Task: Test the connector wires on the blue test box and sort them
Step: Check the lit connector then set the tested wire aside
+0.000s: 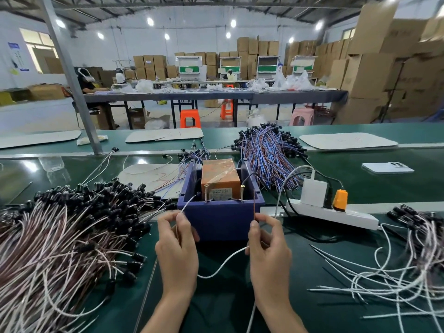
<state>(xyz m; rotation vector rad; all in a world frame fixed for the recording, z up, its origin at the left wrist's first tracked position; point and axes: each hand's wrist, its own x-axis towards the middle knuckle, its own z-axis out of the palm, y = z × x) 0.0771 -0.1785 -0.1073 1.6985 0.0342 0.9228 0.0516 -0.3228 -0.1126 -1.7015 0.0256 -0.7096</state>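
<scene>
Behind left hand (177, 251), wire (223, 263) partly hidden

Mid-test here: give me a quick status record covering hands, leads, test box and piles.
left hand: pinches the white lead, tip over the blue test box left front rim
right hand: pinches the brown lead upright at the box's right front corner
contact: neither tip touches the brass posts
box contents: orange unit behind the posts
left pile: white-and-brown wires, black connectors
rear pile: blue-and-red wires
right pile: beyond the power strip
</scene>
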